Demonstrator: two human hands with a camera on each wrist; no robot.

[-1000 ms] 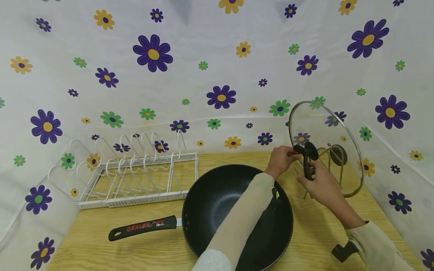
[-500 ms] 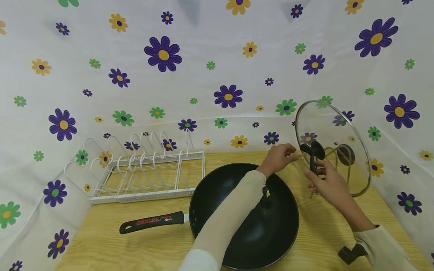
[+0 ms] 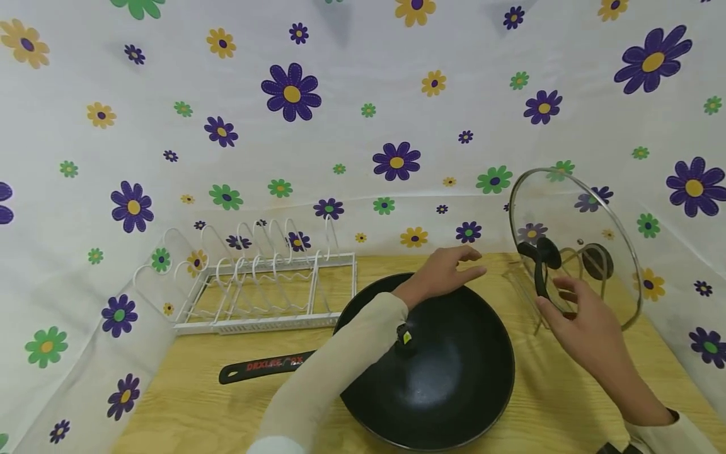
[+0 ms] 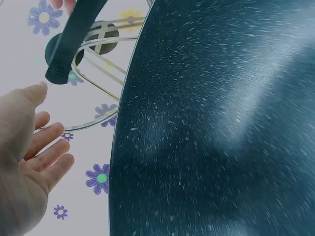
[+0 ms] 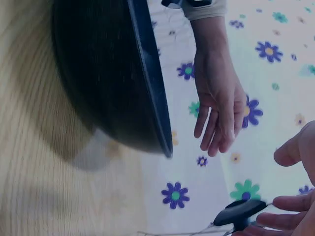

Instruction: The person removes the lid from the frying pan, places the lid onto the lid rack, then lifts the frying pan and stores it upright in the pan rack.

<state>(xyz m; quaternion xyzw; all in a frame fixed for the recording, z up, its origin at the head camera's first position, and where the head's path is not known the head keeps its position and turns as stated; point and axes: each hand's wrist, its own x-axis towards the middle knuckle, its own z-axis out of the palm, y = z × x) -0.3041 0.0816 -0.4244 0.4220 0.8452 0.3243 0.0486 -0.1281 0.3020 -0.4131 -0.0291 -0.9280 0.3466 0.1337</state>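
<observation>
A glass lid [image 3: 578,208] with a metal rim and black handle [image 3: 540,271] stands upright in a gold wire rack [image 3: 535,321] at the right. My right hand [image 3: 590,325] is just in front of the handle, fingers relaxed and spread; in the right wrist view the handle [image 5: 238,211] shows beyond its fingertips. Over the far side of a black wok [image 3: 431,384] is my left hand [image 3: 441,274], holding nothing, thumb and fingers apart. The left wrist view shows that hand [image 4: 29,157] beside the wok's rim, below the lid handle [image 4: 74,44].
On the left, a white wire dish rack [image 3: 272,323] stands on the wooden table [image 3: 187,384]. The wok's long handle [image 3: 261,367] with red lettering points left, partly behind my left sleeve [image 3: 334,366]. A flower-print sheet [image 3: 340,82] hangs behind and at both sides.
My left hand has drawn back left from beside the lid to over the wok. My right hand's fingers have loosened from the lid handle. The lid stays upright; the head view has shifted.
</observation>
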